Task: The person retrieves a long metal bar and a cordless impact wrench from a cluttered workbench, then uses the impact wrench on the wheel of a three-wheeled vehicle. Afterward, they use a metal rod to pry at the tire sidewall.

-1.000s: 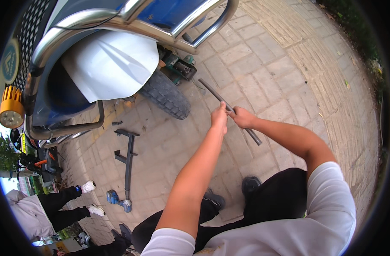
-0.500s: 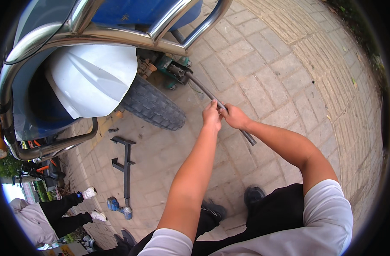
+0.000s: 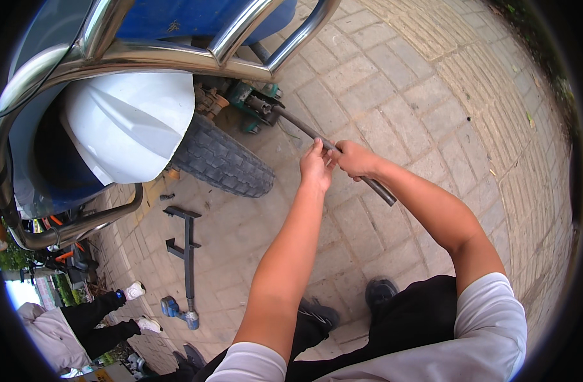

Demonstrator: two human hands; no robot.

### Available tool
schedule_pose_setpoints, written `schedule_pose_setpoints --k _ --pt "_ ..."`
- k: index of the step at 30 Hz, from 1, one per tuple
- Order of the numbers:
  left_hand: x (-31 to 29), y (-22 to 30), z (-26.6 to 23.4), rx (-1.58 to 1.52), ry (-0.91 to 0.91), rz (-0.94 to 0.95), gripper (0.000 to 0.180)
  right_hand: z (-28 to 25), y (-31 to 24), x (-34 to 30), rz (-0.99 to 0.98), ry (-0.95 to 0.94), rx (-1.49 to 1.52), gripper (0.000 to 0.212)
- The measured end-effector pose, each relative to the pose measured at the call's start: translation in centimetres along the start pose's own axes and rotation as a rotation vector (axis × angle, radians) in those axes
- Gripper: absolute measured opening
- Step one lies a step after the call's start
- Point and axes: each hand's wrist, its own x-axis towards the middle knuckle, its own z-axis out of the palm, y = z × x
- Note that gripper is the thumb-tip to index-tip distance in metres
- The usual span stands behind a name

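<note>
Holding a metal pipe (image 3: 298, 124) over brick paving (image 3: 400, 121).
Grips tightly with the right hand (image 3: 355, 158), steadies with curled fingers of the left hand (image 3: 316, 168); slants the long axis from lower right to upper left, pointing at the green jack (image 3: 241, 95).

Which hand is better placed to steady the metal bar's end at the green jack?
Probably the left hand: it meets the metal bar slightly nearer the green jack. The right hand grips the bar closer to its opposite end.

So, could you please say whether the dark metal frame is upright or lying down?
Lying down: the frame stretches lengthwise along the paving.
</note>
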Motion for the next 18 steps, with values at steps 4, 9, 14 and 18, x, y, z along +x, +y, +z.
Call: schedule_pose_setpoints --k 4,9,14,18 --pt "0.4 0.1 0.0 -0.030 -0.022 -0.019 0.023 -0.5 -0.7 0.0 0.034 -0.036 0.001 0.038" --pt "0.4 0.1 -1.2 -0.021 -0.037 -0.007 0.023 0.9 -0.1 -0.3 0.018 0.010 -0.010 0.039" --pt "-0.5 -0.4 -2.0 0.128 -0.011 -0.014 0.024 2.5 1.7 -0.5 0.021 0.069 0.016 0.041" --pt "0.0 -0.6 -1.7 0.034 -0.036 0.003 0.024 2.2 2.5 0.0 -0.010 0.084 0.007 0.041"
